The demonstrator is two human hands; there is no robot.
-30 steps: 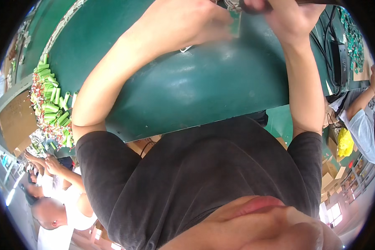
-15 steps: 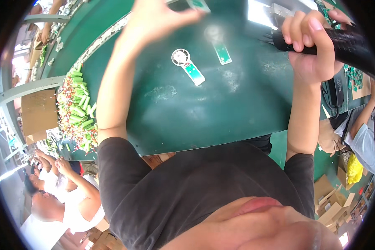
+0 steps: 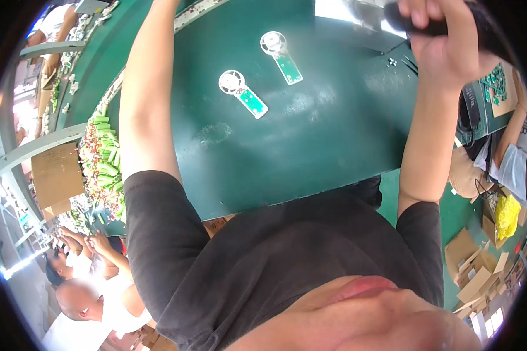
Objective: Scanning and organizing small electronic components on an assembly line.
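Observation:
Two parts lie on the green worktable (image 3: 310, 158): a nearer one (image 3: 253, 103) and a farther one (image 3: 287, 69), each a round white spoked ring joined to a strip of green circuit board. Thin reddish wire shows at the nearer part's joint. At the upper right, my right hand (image 3: 448, 55) is wrapped round a thick black cylindrical tool (image 3: 492, 36), whose ends are blurred or cut off. My left forearm (image 3: 149, 76) reaches past the top edge on the left, so that hand is out of the picture.
A pile of green cylinders with red-and-white bits (image 3: 104, 164) lies left of my left arm. A black box-shaped device (image 3: 469, 108) and green circuit boards (image 3: 493, 85) are at the right. Co-workers sit on both sides; cardboard boxes (image 3: 471, 266) stand on the floor.
My left hand, seen half a second ago near a green board at the top, has left the picture upward. The right hand has risen with the black tool. Both parts appear shifted left.

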